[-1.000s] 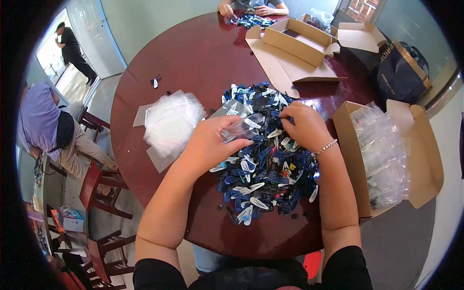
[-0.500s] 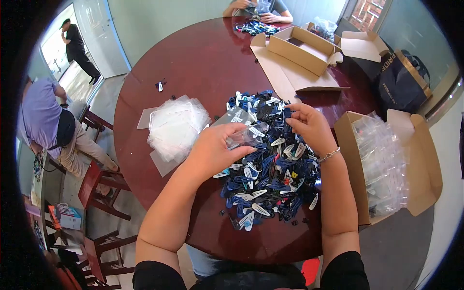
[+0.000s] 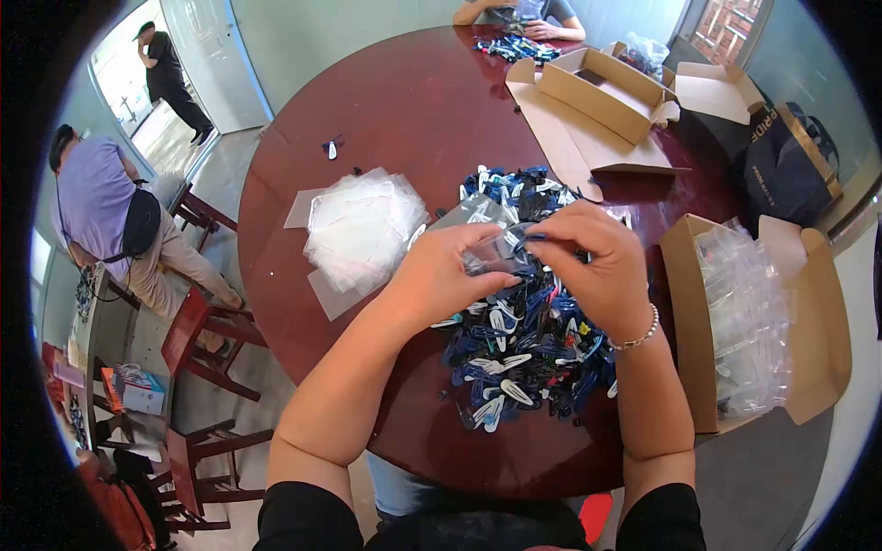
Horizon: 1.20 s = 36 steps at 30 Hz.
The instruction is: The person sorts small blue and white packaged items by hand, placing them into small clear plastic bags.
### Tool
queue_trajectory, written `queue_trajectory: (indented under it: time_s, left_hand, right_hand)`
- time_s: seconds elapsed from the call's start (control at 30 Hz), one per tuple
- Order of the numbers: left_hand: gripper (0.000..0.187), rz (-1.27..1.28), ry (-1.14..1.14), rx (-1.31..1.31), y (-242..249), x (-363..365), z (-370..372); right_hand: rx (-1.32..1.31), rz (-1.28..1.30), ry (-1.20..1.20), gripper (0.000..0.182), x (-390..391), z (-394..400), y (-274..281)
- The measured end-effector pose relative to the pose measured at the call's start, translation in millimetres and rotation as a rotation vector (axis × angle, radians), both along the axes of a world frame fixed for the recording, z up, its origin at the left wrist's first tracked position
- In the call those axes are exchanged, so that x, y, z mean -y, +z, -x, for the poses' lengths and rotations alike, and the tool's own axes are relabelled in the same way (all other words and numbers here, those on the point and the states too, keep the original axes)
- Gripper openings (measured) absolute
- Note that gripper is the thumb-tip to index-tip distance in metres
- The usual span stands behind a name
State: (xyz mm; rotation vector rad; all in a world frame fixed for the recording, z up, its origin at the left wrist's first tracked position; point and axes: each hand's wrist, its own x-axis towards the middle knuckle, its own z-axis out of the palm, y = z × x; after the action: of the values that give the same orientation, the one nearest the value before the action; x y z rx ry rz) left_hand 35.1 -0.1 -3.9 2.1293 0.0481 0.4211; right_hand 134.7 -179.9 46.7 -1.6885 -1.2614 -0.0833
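My left hand (image 3: 452,274) grips a small clear plastic bag (image 3: 496,250), its thumb and fingers pinched round it. At the bag's mouth, my right hand (image 3: 597,262) has thumb and fingertips together on a dark hair clip (image 3: 530,241), partly hidden. Beneath both hands a pile of hair clips (image 3: 514,367) lies on the round red table (image 3: 367,101), mostly dark blue, black and white. To the left of my left hand is a heap of flat clear bags (image 3: 363,230).
At right an open carton (image 3: 689,321) holds filled clear bags (image 3: 744,321). Another open box (image 3: 602,96) lies at the back, near a dark bag (image 3: 785,170). Across the table a person (image 3: 551,28) handles clips. Two more people (image 3: 101,197) are at left, beside wooden stools (image 3: 207,340).
My right hand has moved from over the clip pile to the mouth of the bag in my left hand. The whole view has shifted, with the table appearing farther right.
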Motion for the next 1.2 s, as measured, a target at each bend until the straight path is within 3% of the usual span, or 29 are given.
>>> queue_trajectory:
  time_s: [0.07,0.17,0.3,0.37,0.4,0.53,0.7,0.83,0.97,1.07,1.2]
  left_hand:
    - [0.048,0.009,-0.019,-0.003,2.8,1.3,0.9]
    - [0.044,0.224,-0.137,-0.078,0.5,-2.6,-1.6]
    - [0.037,0.364,-0.069,-0.068,1.0,-8.0,-1.4]
    - [0.039,0.513,-0.031,-0.029,2.8,-7.8,-2.2]
    - [0.042,0.657,-0.001,0.016,3.1,-8.1,-3.0]
    - [0.032,0.807,0.054,0.085,4.8,-18.1,-3.6]
    - [0.03,0.822,0.126,0.153,7.4,-22.9,-3.4]
    - [0.029,0.772,0.116,0.152,3.3,-20.6,-4.4]
    - [0.038,0.68,0.128,0.212,0.5,-22.9,-7.5]
    - [0.034,0.619,0.141,0.213,-1.1,-24.3,-6.7]
    - [0.033,0.629,0.106,0.229,0.9,-25.1,-6.0]
  right_hand:
    - [0.002,0.004,-0.046,0.022,-7.2,7.3,-4.0]
    - [0.0,-0.045,-0.054,0.02,-7.0,8.2,-2.8]
    - [-0.101,-0.095,-0.108,0.011,-0.1,-1.4,-5.9]
    - [-0.111,-0.007,-0.117,0.011,1.7,-2.9,-4.9]
    - [-0.018,0.089,-0.034,0.012,1.5,-3.6,-5.9]
    - [0.188,0.385,0.225,0.014,-4.2,1.6,-13.8]
    - [0.172,0.495,0.319,0.021,-14.0,22.7,-23.8]
    - [0.237,0.368,0.368,0.019,-28.8,31.5,-47.6]
    - [0.373,0.311,0.249,0.021,-41.3,32.6,-51.0]
    - [0.562,0.41,0.287,0.033,-56.4,36.2,-50.5]
    - [0.758,0.615,0.219,0.021,-77.5,47.0,-53.7]
